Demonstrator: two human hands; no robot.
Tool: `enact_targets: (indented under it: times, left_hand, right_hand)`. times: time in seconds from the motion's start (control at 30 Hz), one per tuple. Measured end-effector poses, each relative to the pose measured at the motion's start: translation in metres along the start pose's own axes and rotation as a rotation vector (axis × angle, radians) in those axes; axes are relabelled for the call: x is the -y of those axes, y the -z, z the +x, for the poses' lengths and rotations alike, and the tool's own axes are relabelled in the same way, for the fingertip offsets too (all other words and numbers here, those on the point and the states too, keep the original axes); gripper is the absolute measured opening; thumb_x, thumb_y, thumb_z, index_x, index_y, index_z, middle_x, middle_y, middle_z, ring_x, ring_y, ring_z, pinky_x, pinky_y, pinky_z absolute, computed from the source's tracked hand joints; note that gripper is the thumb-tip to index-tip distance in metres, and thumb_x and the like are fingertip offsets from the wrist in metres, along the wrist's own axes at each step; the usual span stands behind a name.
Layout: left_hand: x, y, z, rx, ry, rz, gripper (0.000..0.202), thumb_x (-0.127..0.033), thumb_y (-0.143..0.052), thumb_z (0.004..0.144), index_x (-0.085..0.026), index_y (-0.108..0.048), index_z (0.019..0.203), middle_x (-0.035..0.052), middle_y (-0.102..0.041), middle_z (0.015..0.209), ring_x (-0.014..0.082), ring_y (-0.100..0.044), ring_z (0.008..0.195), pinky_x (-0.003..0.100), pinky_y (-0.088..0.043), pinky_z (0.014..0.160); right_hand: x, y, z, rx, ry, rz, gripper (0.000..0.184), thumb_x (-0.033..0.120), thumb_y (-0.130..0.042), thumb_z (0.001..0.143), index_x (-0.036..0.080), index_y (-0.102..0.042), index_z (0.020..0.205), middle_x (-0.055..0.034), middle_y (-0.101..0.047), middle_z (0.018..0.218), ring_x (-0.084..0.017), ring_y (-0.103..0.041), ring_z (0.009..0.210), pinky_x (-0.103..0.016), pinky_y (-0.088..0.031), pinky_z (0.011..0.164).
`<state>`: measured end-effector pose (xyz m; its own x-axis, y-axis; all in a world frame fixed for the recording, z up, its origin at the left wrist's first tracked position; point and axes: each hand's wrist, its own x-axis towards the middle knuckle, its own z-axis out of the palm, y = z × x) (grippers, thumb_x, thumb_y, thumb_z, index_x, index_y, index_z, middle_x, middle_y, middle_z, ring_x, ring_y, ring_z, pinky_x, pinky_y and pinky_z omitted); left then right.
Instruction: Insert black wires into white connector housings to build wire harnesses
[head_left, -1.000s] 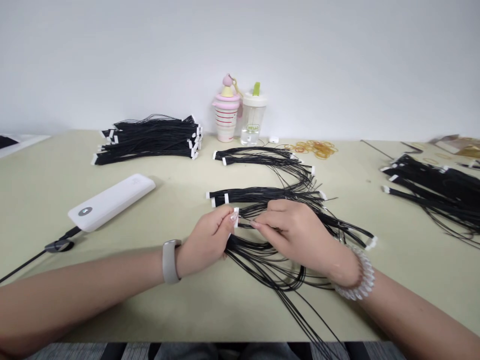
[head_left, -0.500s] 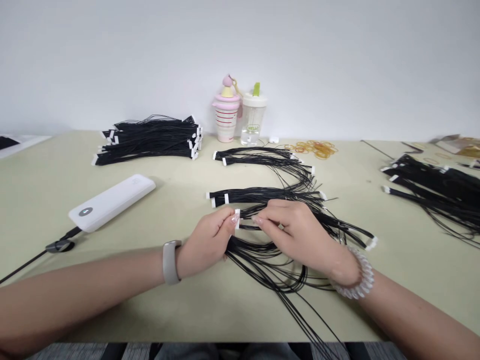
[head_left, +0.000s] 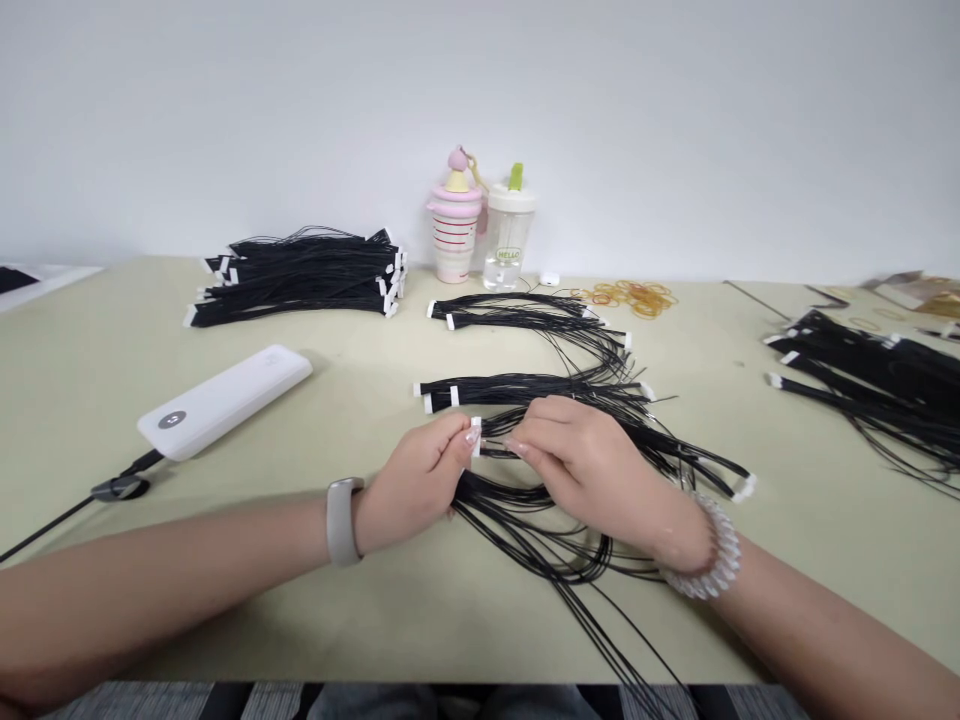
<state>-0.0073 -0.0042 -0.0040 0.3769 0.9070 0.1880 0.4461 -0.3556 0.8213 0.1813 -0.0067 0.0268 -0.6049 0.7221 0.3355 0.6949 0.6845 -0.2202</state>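
My left hand (head_left: 420, 478) pinches the white connector end of a bundle of thin black wires (head_left: 540, 530) lying on the pale green table (head_left: 300, 560). A grey wristband sits on that wrist. Just to the right, my right hand (head_left: 589, 462) has its fingers closed on the same black wires close to the connector. A clear coil band rings that wrist. The wires loop under both hands and trail toward the table's near edge.
Two more wire bundles (head_left: 525, 385) lie behind my hands. A tall stack of wires (head_left: 300, 275) sits at back left, another pile (head_left: 877, 375) at right. A white power bank (head_left: 225, 400) with cable lies left. Two drink bottles (head_left: 480, 230) and rubber bands (head_left: 630, 295) stand at the back.
My right hand's fingers have slid slightly left along the wires toward the connector. The left hand has stayed put.
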Motion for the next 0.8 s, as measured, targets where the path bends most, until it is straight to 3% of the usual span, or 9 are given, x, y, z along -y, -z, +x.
enact_targets:
  times: [0.27,0.8]
  left_hand:
    - [-0.0026,0.0012,-0.0004,0.002,0.017,-0.024,0.034,-0.036,-0.028,0.09,-0.017,-0.035,0.062,-0.0031,-0.037,0.058,0.0089,-0.033,0.056,0.022,-0.031,0.056]
    - [-0.002,0.0016,-0.0017,0.019,0.01,-0.055,0.033,-0.036,-0.029,0.09,-0.017,-0.037,0.065,-0.0029,-0.038,0.061,0.0084,-0.033,0.057,0.022,-0.031,0.056]
  right_hand:
    - [0.001,-0.0085,-0.0013,-0.136,0.056,-0.081,0.021,0.013,-0.041,0.084,0.016,-0.06,0.076,-0.0032,-0.053,0.072,-0.012,-0.044,0.069,-0.025,-0.035,0.064]
    - [-0.0002,-0.0028,-0.0021,-0.113,0.037,-0.062,0.026,0.021,-0.039,0.088,0.014,-0.06,0.074,-0.0042,-0.056,0.071,-0.012,-0.046,0.069,-0.025,-0.037,0.065]
